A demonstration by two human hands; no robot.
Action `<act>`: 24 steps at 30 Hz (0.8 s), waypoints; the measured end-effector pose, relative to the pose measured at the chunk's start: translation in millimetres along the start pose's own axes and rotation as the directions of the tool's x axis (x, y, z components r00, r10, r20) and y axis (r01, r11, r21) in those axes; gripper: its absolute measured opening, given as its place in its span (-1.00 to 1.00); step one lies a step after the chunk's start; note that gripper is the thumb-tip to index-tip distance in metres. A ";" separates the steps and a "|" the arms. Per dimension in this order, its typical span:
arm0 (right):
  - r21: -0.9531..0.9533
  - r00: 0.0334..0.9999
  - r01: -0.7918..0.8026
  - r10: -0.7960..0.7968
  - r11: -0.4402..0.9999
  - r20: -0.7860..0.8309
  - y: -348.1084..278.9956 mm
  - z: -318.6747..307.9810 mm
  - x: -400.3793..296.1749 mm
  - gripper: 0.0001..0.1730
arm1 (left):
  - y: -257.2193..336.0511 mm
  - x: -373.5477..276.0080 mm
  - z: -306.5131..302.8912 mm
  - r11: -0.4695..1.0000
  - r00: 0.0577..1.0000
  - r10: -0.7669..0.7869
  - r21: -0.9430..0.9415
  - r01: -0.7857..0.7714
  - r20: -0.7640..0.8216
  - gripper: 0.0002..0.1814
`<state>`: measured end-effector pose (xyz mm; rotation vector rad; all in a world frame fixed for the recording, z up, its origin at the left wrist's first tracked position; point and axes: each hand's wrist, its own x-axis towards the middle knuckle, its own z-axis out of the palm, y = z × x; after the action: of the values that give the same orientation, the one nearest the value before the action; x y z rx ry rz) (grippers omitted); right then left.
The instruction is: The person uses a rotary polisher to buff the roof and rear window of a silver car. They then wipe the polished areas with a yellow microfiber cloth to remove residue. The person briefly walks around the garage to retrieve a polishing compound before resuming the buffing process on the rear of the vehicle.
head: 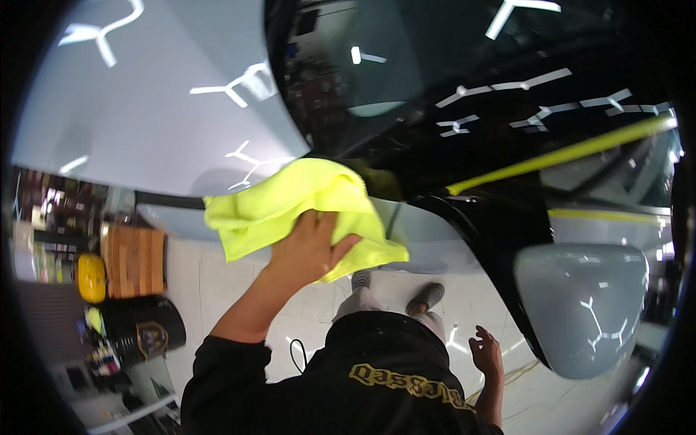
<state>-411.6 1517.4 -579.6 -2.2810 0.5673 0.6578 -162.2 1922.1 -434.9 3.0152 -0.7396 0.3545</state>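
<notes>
My left hand (pixel 307 244) lies palm down on a bright yellow-green microfiber cloth (pixel 293 190), its fingers partly sunk in the folds. The bunched cloth rests at the rear corner of a glossy grey car hood (pixel 163 109), beside the base of the dark windshield (pixel 435 65). One end of it drapes over the grey front fender (pixel 435 234). My right hand (pixel 486 350) hangs low at my side with nothing in it, fingers loosely bent and apart. To its right is the car's grey side mirror (pixel 584 310).
Yellow tape (pixel 560 155) runs along the windshield's side; another yellow strip (pixel 603 216) lies below the side window. At left stand a slatted wooden box (pixel 136 261), a yellow rounded object (pixel 91 277) and a black drum (pixel 141 331). Cables (pixel 516 375) lie on the pale floor (pixel 217 288).
</notes>
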 end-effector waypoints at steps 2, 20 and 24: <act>-0.078 0.999 -0.015 0.018 0.997 0.048 14.3 1.1 -7.9 -0.48 | 9.3 20.4 -1.8 0.994 0.998 -0.045 -0.101 0.049 0.042 -0.22; -0.155 0.983 -0.085 0.108 0.984 0.147 25.8 30.0 4.7 -0.41 | 65.4 122.8 1.0 0.982 0.811 0.185 0.067 -0.177 -0.555 -0.33; -0.127 0.990 -0.098 0.109 0.987 0.085 14.4 17.1 14.3 -0.45 | 125.2 199.1 -73.0 0.955 0.745 0.072 -0.171 -0.244 -0.663 -0.26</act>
<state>-413.5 1517.0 -606.0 -2.3325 0.6192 0.8659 -63.7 1725.4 -324.1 2.3285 -0.8734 1.1480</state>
